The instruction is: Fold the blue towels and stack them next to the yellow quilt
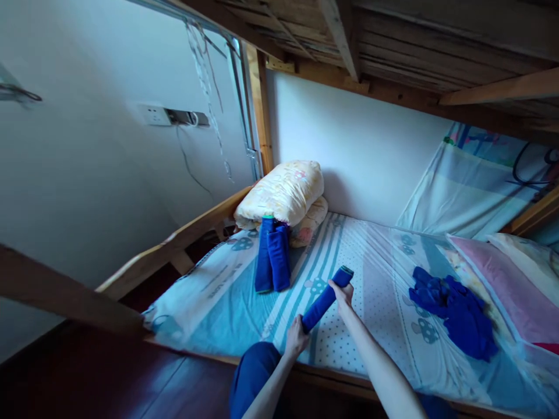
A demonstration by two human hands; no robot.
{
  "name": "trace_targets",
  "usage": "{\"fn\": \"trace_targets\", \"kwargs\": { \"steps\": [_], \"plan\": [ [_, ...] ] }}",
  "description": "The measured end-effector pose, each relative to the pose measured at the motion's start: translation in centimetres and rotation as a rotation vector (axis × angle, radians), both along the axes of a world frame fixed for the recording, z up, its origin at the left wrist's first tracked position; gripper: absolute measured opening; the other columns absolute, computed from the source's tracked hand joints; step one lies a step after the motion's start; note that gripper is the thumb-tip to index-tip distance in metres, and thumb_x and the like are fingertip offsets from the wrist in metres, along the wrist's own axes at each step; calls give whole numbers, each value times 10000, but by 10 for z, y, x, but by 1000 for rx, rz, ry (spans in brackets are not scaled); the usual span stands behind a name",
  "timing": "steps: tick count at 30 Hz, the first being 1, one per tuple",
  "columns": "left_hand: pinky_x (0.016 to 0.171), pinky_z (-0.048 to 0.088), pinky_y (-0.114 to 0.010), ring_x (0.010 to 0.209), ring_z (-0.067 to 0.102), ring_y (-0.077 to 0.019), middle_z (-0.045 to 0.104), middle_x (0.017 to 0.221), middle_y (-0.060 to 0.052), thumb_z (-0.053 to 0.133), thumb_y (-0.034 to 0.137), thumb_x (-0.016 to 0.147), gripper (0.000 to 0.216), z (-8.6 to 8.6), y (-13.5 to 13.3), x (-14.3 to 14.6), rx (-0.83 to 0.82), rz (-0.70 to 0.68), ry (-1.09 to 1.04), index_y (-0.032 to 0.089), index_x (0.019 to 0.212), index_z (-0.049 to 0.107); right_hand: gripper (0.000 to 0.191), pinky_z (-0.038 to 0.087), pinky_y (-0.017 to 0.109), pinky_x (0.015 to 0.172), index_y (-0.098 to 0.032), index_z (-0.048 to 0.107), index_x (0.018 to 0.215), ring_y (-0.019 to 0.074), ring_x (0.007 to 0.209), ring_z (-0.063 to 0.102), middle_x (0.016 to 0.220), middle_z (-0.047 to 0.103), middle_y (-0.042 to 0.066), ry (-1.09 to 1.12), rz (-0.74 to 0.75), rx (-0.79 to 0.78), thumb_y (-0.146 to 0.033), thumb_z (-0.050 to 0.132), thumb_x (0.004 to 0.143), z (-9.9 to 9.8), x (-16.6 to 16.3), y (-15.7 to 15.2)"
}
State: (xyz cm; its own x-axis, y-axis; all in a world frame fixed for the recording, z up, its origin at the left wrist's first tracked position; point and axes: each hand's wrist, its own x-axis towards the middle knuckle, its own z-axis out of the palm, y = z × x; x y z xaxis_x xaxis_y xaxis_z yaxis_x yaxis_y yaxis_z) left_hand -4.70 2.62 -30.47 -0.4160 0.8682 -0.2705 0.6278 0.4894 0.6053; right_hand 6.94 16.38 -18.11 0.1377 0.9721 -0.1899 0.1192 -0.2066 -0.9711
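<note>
Blue cloth bundle [321, 308]: left hand [297, 337], right hand [344, 294] clamped near opposite ends; front bed edge [332, 378] close, sheet [375, 267] spreading beyond.

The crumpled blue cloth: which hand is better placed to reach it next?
Probably the right hand: it is nearer the crumpled cloth, with the left hand farther off. Both hold the blue bundle, so the right would need freeing first.

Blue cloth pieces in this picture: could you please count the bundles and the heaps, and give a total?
Blue bundle in left hand and right hand: 1
Blue bundles lying against the folded quilt: 2
Crumpled blue heap: 1
Total: 4
</note>
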Motion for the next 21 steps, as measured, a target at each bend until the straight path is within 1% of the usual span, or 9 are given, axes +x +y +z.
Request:
{"fn": "trace_targets", "kwargs": {
  "steps": [2, 3, 7, 9, 10, 12, 15, 17, 21],
  "plan": [
    [878, 524, -365, 978, 691, -258, 690, 1019, -92, 635, 113, 718, 452, 6, 5, -20, 136, 151, -64, 165, 1160, 557, 415, 594, 290, 651, -154, 762, 885, 268, 811, 771, 854, 809, 107, -28, 91, 46, -419, 842, 576, 26, -46, 1],
    [850, 532, -371, 939, 692, -257, 682, 976, -78, 646, 124, 718, 426, 9, 9, -31, 185, 211, -83, 171, 1130, 552, 408, 591, 287, 644, -158, 761, 879, 265, 799, 770, 847, 809, 102, -39, 138, 71, -417, 842, 573, 39, -69, 0],
    [844, 543, -394, 948, 689, -259, 668, 999, -66, 676, 205, 732, 427, 19, 31, -78, 301, 404, -85, 184, 1131, 526, 397, 589, 307, 638, -148, 756, 812, 282, 783, 769, 832, 803, 112, -60, 290, 143, -440, 853, 562, 88, -150, -4],
    [850, 544, -411, 949, 686, -267, 674, 1006, -72, 707, 245, 720, 446, 21, 40, -102, 384, 508, -86, 192, 1128, 534, 408, 597, 330, 655, -136, 753, 777, 301, 793, 770, 828, 798, 129, -88, 356, 171, -466, 856, 561, 103, -183, -4],
    [855, 543, -416, 953, 684, -270, 678, 1010, -77, 723, 268, 717, 456, 21, 44, -112, 428, 547, -94, 198, 1128, 540, 411, 601, 339, 670, -133, 752, 769, 308, 802, 770, 827, 795, 136, -107, 385, 190, -472, 857, 563, 108, -197, -4],
    [865, 542, -417, 955, 680, -269, 685, 1010, -79, 744, 313, 717, 472, 19, 48, -130, 501, 598, -122, 213, 1135, 550, 411, 609, 346, 715, -132, 756, 800, 308, 827, 770, 849, 797, 139, -140, 428, 244, -456, 859, 568, 110, -221, -4],
    [883, 541, -424, 955, 678, -268, 689, 1009, -75, 765, 344, 704, 512, 14, 52, -149, 557, 656, -169, 220, 1156, 558, 429, 609, 343, 788, -139, 759, 905, 292, 872, 771, 903, 802, 127, -171, 480, 310, -408, 855, 585, 103, -245, -6],
    [910, 536, -431, 989, 676, -277, 691, 1053, -95, 778, 338, 690, 564, 11, 53, -156, 573, 673, -197, 201, 1189, 553, 438, 606, 346, 813, -138, 754, 943, 289, 891, 772, 927, 802, 126, -191, 511, 317, -393, 848, 600, 97, -254, -9],
    [945, 519, -417, 1045, 665, -282, 683, 1144, -139, 790, 291, 683, 637, 7, 57, -165, 564, 686, -251, 163, 1249, 527, 437, 604, 355, 819, -132, 739, 953, 296, 890, 773, 944, 802, 131, -221, 536, 291, -369, 848, 602, 84, -263, -13]
  ]
}}
